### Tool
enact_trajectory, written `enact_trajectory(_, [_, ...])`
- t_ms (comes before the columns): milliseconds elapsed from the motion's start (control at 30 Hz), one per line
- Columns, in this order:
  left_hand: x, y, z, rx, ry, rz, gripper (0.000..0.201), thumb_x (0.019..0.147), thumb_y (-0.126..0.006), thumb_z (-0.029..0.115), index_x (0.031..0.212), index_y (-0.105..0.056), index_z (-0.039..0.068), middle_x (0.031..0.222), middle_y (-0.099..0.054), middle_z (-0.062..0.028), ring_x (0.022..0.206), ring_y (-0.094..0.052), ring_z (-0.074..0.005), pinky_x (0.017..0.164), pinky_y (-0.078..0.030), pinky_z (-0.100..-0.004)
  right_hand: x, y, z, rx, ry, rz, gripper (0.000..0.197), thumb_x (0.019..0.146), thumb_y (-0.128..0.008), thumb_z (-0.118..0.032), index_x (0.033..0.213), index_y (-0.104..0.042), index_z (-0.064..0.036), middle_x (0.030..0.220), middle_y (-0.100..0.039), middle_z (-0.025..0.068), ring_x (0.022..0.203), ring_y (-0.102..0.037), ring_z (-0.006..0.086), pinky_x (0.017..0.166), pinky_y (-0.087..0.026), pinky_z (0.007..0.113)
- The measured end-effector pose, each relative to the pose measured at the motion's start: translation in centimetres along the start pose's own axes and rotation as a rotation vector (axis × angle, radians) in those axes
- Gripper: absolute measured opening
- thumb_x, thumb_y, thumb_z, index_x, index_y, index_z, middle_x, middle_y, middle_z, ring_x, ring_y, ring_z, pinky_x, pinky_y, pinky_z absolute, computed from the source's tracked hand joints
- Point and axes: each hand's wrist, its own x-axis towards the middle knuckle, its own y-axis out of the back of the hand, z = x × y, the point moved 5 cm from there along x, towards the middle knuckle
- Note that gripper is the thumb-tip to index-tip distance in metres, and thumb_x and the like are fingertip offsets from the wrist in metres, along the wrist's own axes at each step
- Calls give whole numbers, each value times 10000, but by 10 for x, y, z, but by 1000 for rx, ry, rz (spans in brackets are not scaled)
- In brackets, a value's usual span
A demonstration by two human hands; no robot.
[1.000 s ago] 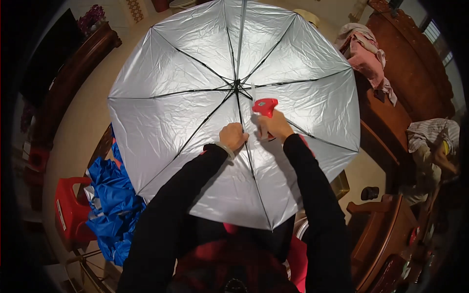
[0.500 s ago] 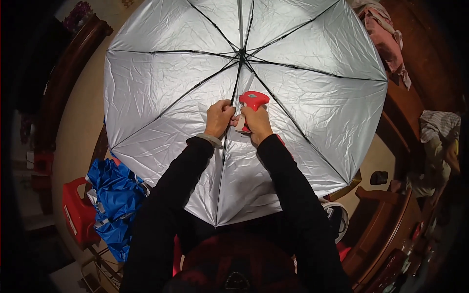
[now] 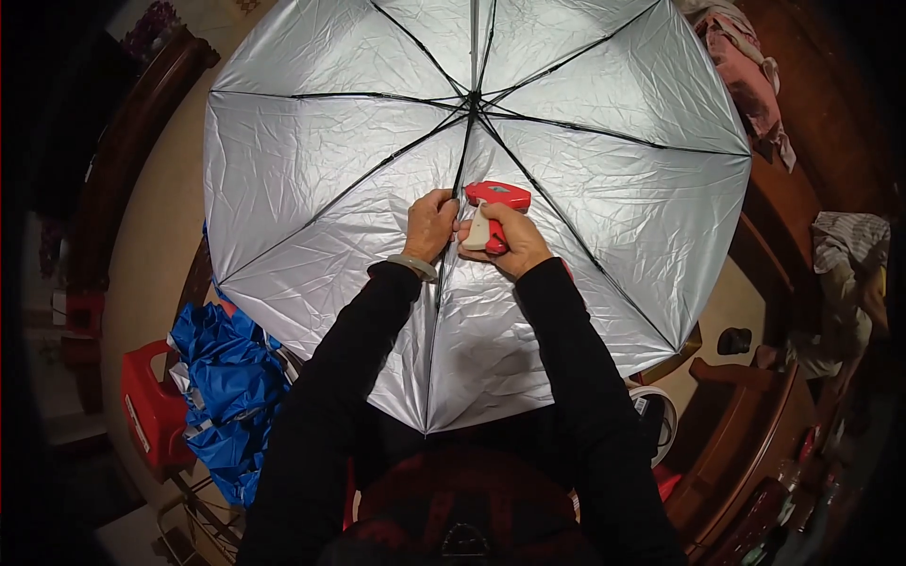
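Note:
An opened umbrella (image 3: 311, 170) lies inside-up before me, its silver lining wrinkled and its thin black ribs spreading from a dark hub. My left hand (image 3: 432, 226), a pale bangle at its wrist, is closed around the near rib below the hub. Just to the right, my right hand (image 3: 517, 238) grips a red tagging gun (image 3: 500, 194) with a cream-coloured trigger, close beside that rib. Where the fingertips of both hands meet the rib and lining, small details are hidden.
Crumpled blue fabric (image 3: 231, 377) is heaped at the lower left beside a red plastic stool (image 3: 156, 410). At the lower right stand a white bucket (image 3: 663, 415) and dark wooden furniture (image 3: 746, 415). Pink cloth (image 3: 746, 75) hangs at the upper right.
The tagging gun has turned in my right hand, so its cream trigger shows more. Both hands and the umbrella have shifted slightly to the right.

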Motion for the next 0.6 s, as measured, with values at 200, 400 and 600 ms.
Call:
enact_trajectory(200, [5, -10, 17, -109, 118, -71, 203, 845, -512, 86, 974, -574, -57, 599, -549, -35, 455, -482, -69, 404, -391, -213, 8, 13, -14, 39, -43, -62, 313, 848, -463, -168, 1101, -424, 13, 850, -606, 218, 741, -626, 329, 623, -535, 465])
enact_trajectory(400, [13, -14, 20, -79, 69, -78, 198, 847, -510, 88, 972, -577, -51, 584, -547, -36, 455, -483, -66, 399, -385, -211, 12, 14, -22, 9, -44, -54, 301, 852, -465, -175, 1088, -442, 10, 857, -608, 217, 759, -628, 324, 643, -535, 472])
enact_trajectory(600, [10, -15, 17, -65, 93, -56, 211, 848, -505, 102, 980, -577, -46, 551, -536, -28, 427, -473, -69, 389, -377, -210, 14, 23, -23, 21, -50, -80, 307, 854, -468, -177, 1097, -448, 9, 858, -608, 214, 745, -628, 317, 648, -536, 475])
